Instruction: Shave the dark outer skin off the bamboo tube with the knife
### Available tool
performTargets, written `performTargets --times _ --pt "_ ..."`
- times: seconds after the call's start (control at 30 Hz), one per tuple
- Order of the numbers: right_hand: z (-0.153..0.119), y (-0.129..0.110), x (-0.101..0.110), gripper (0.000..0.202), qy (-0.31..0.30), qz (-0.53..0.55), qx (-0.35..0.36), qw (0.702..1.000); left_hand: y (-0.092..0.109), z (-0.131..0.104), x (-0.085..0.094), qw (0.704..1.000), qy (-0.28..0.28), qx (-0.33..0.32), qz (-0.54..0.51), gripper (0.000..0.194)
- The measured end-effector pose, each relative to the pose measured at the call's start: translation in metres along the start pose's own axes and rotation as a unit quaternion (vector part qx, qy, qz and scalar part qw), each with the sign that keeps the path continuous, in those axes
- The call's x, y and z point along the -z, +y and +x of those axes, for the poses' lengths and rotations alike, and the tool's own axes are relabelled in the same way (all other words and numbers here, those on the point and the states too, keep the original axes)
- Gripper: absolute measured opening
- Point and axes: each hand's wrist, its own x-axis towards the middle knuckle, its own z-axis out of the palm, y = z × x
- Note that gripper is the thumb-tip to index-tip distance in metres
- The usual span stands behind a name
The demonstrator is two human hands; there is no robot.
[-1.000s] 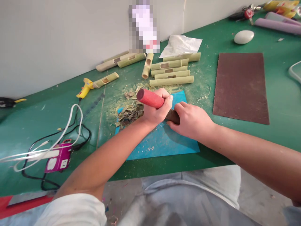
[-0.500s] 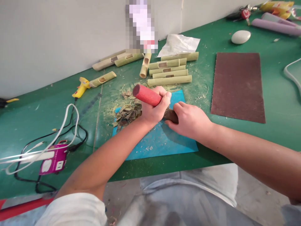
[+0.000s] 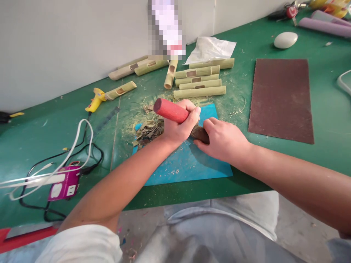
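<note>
My left hand [image 3: 179, 128] is closed round a thick red cylindrical handle [image 3: 170, 110], whose blunt end points up and to the left. Whatever lies at the handle's other end is hidden behind the fingers. Close beside it, my right hand [image 3: 226, 138] grips a dark brown, rounded piece [image 3: 200, 134]; most of it is covered, so its kind cannot be told. Both hands are over a blue sheet [image 3: 189, 164] on the green table. A heap of brown and greenish chips [image 3: 149, 131] lies on the sheet's left part, with pale dust scattered around it.
Several notched bamboo tubes [image 3: 201, 91] lie behind my hands, near a crumpled white paper [image 3: 211, 50]. To the right is a brown rectangular sheet [image 3: 281, 100], with a white oval object [image 3: 285, 40] beyond. A yellow glue gun [image 3: 96, 100], cables and a purple box [image 3: 65, 184] are left.
The view has shifted slightly, so the table things sit a little farther right. Both hands keep their grips, with hardly any visible movement.
</note>
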Motion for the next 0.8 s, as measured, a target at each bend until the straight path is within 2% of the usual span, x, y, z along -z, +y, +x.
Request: performTargets --times 0.33,0.47,0.63,0.77,0.8 --pt "-0.002 0.002 -0.003 0.027 0.018 -0.003 0.005 1.0 0.0 -0.001 0.006 0.997 -0.051 -0.045 0.038 0.036" --pt "-0.003 0.006 -0.004 0.022 0.036 0.005 0.036 0.999 0.007 0.001 0.008 0.997 -0.046 -0.044 0.042 0.032" --pt "-0.008 0.01 0.004 0.023 0.108 0.042 0.116 0.986 0.039 0.004 0.021 0.997 -0.049 -0.021 0.061 0.029" --pt "-0.012 -0.002 0.005 0.026 0.094 0.075 0.181 0.976 0.07 -0.011 0.04 0.986 -0.084 0.018 0.144 0.024" --pt "-0.012 -0.007 0.003 0.026 0.077 0.079 0.188 0.976 0.074 -0.018 0.045 0.985 -0.07 0.022 0.156 0.022"
